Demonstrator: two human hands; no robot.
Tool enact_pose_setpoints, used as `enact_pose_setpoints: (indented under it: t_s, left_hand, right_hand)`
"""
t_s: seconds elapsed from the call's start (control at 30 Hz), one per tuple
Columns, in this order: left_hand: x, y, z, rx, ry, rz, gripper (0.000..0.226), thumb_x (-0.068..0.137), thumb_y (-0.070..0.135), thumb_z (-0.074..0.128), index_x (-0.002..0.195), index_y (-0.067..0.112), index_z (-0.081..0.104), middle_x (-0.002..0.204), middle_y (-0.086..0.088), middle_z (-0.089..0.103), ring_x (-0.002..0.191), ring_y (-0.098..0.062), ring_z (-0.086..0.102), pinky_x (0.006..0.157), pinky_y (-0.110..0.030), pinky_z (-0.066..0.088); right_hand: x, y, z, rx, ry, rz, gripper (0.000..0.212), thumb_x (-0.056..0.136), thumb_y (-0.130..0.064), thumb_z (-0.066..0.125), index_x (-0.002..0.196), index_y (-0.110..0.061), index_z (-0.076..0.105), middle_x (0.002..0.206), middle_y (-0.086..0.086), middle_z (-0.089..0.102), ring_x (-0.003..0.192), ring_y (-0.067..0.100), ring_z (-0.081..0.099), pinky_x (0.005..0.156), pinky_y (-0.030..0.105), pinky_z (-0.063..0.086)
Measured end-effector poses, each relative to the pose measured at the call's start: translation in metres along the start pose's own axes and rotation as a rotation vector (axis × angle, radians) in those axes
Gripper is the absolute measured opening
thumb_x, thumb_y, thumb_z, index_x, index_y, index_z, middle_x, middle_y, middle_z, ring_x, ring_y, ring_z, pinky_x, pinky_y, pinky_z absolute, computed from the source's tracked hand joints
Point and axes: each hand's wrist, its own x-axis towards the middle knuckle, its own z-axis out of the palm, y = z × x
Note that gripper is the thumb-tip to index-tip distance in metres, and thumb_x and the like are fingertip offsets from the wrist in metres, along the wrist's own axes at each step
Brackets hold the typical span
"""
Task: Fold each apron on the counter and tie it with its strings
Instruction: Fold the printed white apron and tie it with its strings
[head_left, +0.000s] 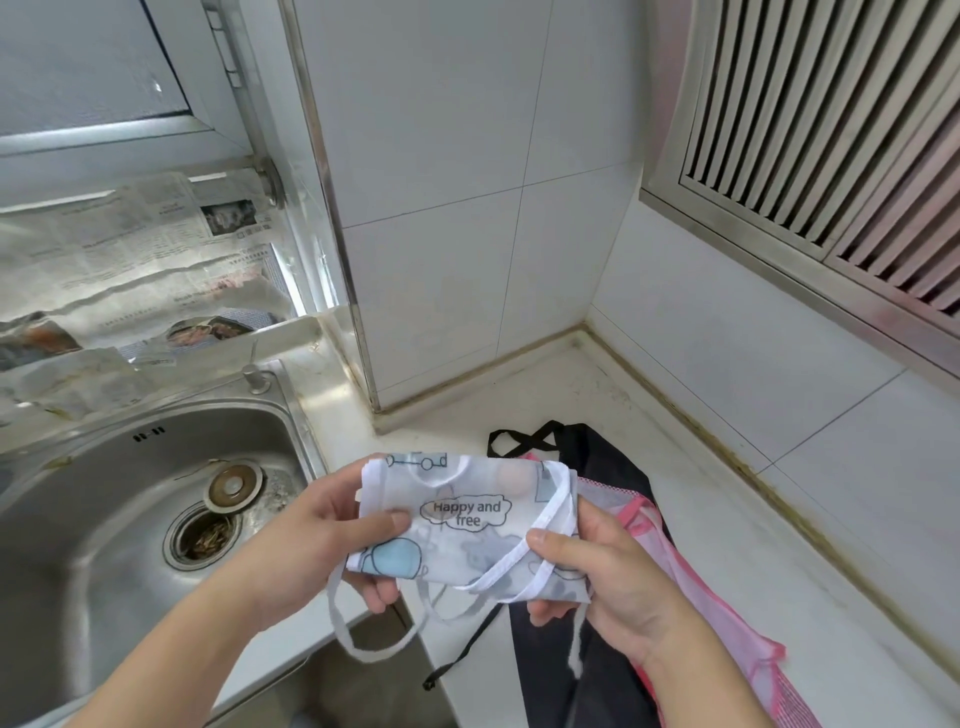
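Three aprons are in view: one white printed apron (467, 525) folded small and held above the counter edge, one black apron (597, 649) lying on the counter, and one pink apron (696, 587) lying beside and partly over the black one. Two hands hold the white one, a left hand (317, 545) and a right hand (608, 577). There is one sink (104, 519) with one drain (205, 535) and one round stopper (234, 486). One louvred vent (831, 130) has two slatted panels.
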Motion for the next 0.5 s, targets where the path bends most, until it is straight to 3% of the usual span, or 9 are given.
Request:
enact_pose_setpoints:
  t_s: [0.13,0.23,0.3,0.4,0.47,0.5]
  left_hand:
    - [-0.005,-0.003,-0.005,0.060,-0.056,0.065,0.032,0.096,-0.007,0.058,0.119,0.007,0.076,0.085,-0.034,0.069,0.059,-0.034,0.065,0.059,-0.037,0.059]
    - [-0.005,-0.011,-0.015,-0.005,-0.120,0.047,0.031,0.086,-0.012,0.069,0.114,-0.002,0.077,0.088,-0.041,0.067,0.062,-0.036,0.066,0.063,-0.041,0.060]
    - [-0.006,-0.016,-0.026,-0.125,-0.237,-0.008,0.034,0.086,-0.005,0.072,0.121,-0.007,0.071,0.100,-0.044,0.065,0.075,-0.040,0.068,0.070,-0.044,0.060]
    - [-0.009,-0.014,-0.039,-0.212,-0.435,-0.071,0.046,0.097,0.014,0.058,0.137,-0.009,0.056,0.128,-0.044,0.056,0.105,-0.050,0.065,0.091,-0.048,0.057]
    - [-0.008,0.000,-0.040,0.044,-0.309,-0.151,0.043,0.096,0.034,0.063,0.133,0.011,0.066,0.135,-0.023,0.065,0.118,-0.046,0.065,0.103,-0.047,0.052]
    - [-0.008,0.007,-0.034,0.270,-0.201,-0.151,0.037,0.097,0.044,0.066,0.130,0.028,0.069,0.137,-0.002,0.068,0.125,-0.031,0.064,0.110,-0.045,0.046]
  right_hand:
    - [0.003,0.006,0.001,0.121,0.005,-0.080,0.019,0.082,0.006,0.065,0.090,-0.003,0.079,0.079,0.026,0.069,0.043,0.029,0.057,0.040,0.030,0.048]
    - [0.006,0.009,0.006,0.212,0.028,-0.110,0.024,0.075,0.009,0.058,0.076,0.000,0.080,0.103,0.027,0.074,0.052,0.029,0.053,0.035,0.026,0.043]
    - [0.004,0.007,0.008,0.244,0.039,-0.118,0.025,0.074,0.010,0.053,0.065,0.004,0.076,0.101,0.030,0.071,0.047,0.029,0.056,0.033,0.024,0.042]
    - [0.001,0.000,0.006,0.173,0.022,-0.153,0.018,0.068,0.011,0.056,0.060,0.007,0.072,0.093,0.032,0.068,0.036,0.025,0.054,0.034,0.025,0.043]
    - [0.000,-0.003,0.006,0.080,-0.021,-0.163,0.008,0.060,0.011,0.064,0.061,0.009,0.072,0.091,0.032,0.069,0.042,0.028,0.057,0.036,0.027,0.045]
    - [0.000,-0.004,0.007,0.034,-0.039,-0.159,0.009,0.059,0.010,0.064,0.062,0.008,0.072,0.090,0.031,0.070,0.048,0.032,0.058,0.036,0.027,0.046]
